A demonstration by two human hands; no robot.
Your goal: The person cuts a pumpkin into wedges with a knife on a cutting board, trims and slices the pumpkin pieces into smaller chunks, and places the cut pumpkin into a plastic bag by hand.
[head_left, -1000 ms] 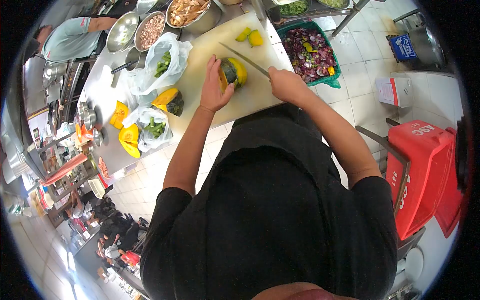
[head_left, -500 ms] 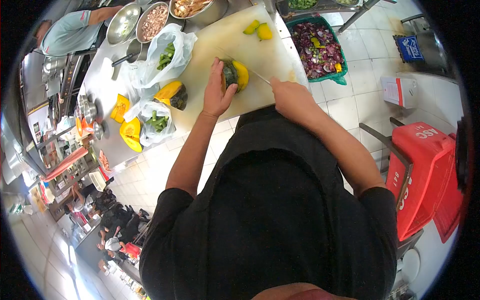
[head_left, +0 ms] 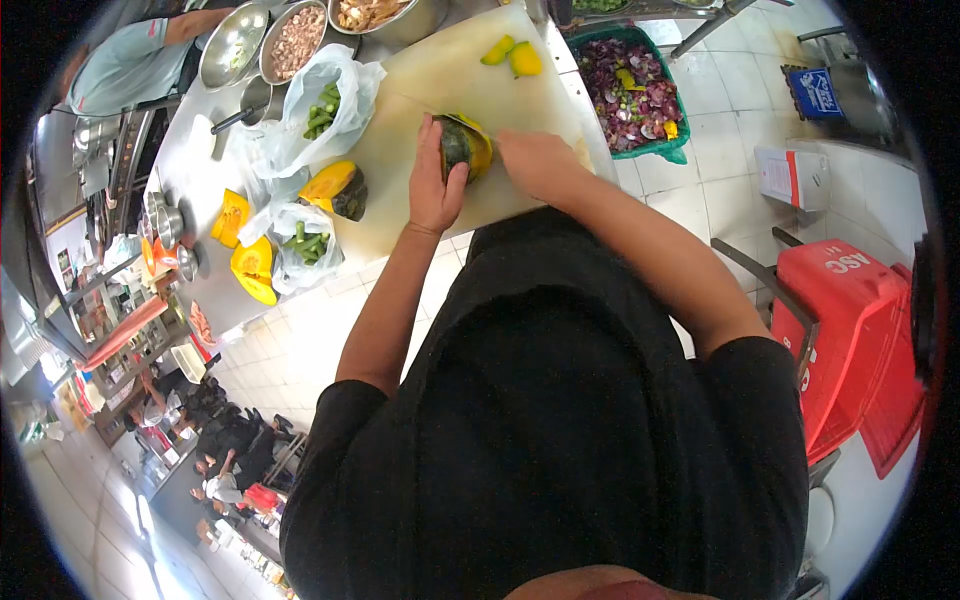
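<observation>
My left hand [head_left: 434,190] presses against a piece of green-skinned pumpkin [head_left: 457,146], thumb on the near side and fingers along its left. The pumpkin stands on a pale cutting board [head_left: 420,75], yellow flesh showing on its right. Close by on the right, my right hand [head_left: 538,165] is closed round a knife; its handle is hidden in the fist and the blade barely shows beside the flesh. Two small yellow pumpkin offcuts [head_left: 524,59] lie at the board's far end. A larger pumpkin wedge [head_left: 338,190] rests at the board's left edge.
Plastic bags of cut green vegetables [head_left: 322,112] and more pumpkin wedges [head_left: 254,270] lie left. Metal bowls [head_left: 233,48] line the back. A green-lined crate of scraps [head_left: 630,90] stands right, a red bin [head_left: 835,330] nearer me. Another person's arm [head_left: 195,25] is at far left.
My right hand has moved left, closer to the pumpkin, and the knife blade that showed between them is now mostly out of sight. My left hand keeps its hold.
</observation>
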